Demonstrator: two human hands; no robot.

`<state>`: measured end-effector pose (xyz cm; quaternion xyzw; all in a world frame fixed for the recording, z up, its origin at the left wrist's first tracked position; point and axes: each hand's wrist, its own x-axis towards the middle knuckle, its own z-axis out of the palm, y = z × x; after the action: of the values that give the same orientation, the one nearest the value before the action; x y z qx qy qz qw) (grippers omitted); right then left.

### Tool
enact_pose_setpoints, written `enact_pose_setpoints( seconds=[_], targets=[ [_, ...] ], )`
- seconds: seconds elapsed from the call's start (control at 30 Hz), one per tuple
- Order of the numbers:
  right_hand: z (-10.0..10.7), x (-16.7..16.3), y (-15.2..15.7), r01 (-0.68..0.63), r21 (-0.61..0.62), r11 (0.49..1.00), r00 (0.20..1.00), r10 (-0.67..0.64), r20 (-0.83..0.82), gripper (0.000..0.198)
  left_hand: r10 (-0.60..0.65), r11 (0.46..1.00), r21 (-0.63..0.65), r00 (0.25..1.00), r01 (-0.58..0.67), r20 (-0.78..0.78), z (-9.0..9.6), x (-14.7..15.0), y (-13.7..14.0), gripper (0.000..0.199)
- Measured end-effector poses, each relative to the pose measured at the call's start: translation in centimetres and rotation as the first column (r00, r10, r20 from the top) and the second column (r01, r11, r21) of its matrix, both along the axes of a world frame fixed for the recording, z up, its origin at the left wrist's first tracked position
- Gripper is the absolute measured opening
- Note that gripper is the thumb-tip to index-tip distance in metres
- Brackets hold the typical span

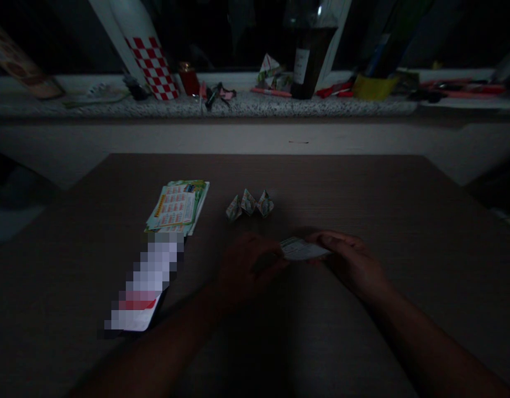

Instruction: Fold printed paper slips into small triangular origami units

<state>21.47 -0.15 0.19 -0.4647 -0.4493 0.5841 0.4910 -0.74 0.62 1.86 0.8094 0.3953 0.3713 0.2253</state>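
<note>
A small piece of printed paper point(303, 250) is held between my two hands, low over the dark wooden table point(362, 188). My left hand point(248, 268) pinches its left end, and the fingers there are dim. At the other end my right hand point(354, 260) grips the paper, thumb on top. Just beyond my left hand stand three little folded paper pieces point(249, 203) in a row, pointed at the top. Farther left lies a stack of printed paper cards point(175, 207) in green and white with orange-red marks.
A lit phone point(142, 309), its screen blurred out, lies left of my left forearm. On the granite sill point(238, 110) stand a red-and-white checkered bottle point(153, 66), a red jar point(189, 80), a dark bottle point(310, 61), a yellow pot point(374, 87) and several pens.
</note>
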Motion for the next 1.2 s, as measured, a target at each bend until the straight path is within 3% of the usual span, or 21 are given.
enact_pose_setpoints(
  seconds=[0.13,0.2,0.3,0.37,0.43,0.53,0.63,0.73,0.83,0.9,1.0,1.1,1.2],
  targets=[
    [0.0,-0.1,0.0,-0.015,-0.058,0.998,1.0,0.014,-0.009,0.022,-0.227,0.965,0.101,0.965,0.241,-0.134,-0.3,-0.1,0.4,0.012],
    [-0.1,-0.2,0.0,-0.009,-0.058,0.998,1.0,0.01,0.006,0.023,-0.265,0.947,0.131,0.944,0.293,-0.196,-0.5,0.0,0.4,0.014],
    [-0.4,-0.2,0.0,0.05,0.037,0.998,0.994,-0.053,0.099,0.022,-0.286,0.933,0.156,0.93,0.326,-0.232,-0.6,0.2,0.3,0.02],
    [-0.5,-0.2,-0.2,0.076,0.142,0.987,0.973,-0.105,0.208,0.022,-0.241,0.944,0.187,0.955,0.272,-0.175,-0.7,0.4,0.2,0.028],
    [-0.6,-0.3,-0.5,0.05,0.27,0.962,0.923,-0.148,0.355,0.021,-0.107,0.976,0.183,0.992,0.117,-0.063,-0.7,0.5,0.2,0.038],
    [-0.5,-0.6,-0.9,-0.101,0.463,0.881,0.804,-0.202,0.56,0.022,0.08,0.997,0.0,0.996,-0.08,0.048,-1.1,0.7,0.3,0.05],
    [-0.5,-1.0,-1.2,-0.238,0.573,0.785,0.737,-0.239,0.633,0.026,0.099,0.971,-0.225,0.993,-0.084,0.06,-1.4,0.8,0.5,0.033],
    [-0.4,-1.0,-1.1,-0.218,0.602,0.768,0.711,-0.298,0.637,0.026,0.142,0.954,-0.275,0.988,-0.122,0.054,-1.5,0.9,0.6,0.007],
    [-0.2,-0.8,-0.8,-0.166,0.607,0.777,0.693,-0.346,0.632,0.016,0.186,0.96,-0.225,0.981,-0.169,0.055,-1.6,0.9,0.6,0.004],
    [0.0,-0.7,-0.6,-0.178,0.632,0.754,0.698,-0.356,0.621,0.01,0.19,0.971,-0.156,0.981,-0.182,0.038,-1.7,0.9,0.6,0.005],
    [0.2,-0.9,-0.6,-0.242,0.71,0.662,0.718,-0.37,0.59,0.012,0.183,0.982,0.055,0.983,-0.183,0.001,-1.5,0.9,0.6,0.008],
    [0.3,-1.3,-0.8,-0.307,0.756,0.579,0.715,-0.384,0.584,0.02,0.149,0.955,0.266,0.988,-0.132,-0.044,-0.9,1.1,0.5,0.011],
    [0.4,-1.6,-1.1,-0.35,0.78,0.519,0.692,-0.419,0.589,0.023,0.134,0.929,0.359,0.987,-0.093,-0.091,-0.3,1.4,0.3,0.01]
  ],
)
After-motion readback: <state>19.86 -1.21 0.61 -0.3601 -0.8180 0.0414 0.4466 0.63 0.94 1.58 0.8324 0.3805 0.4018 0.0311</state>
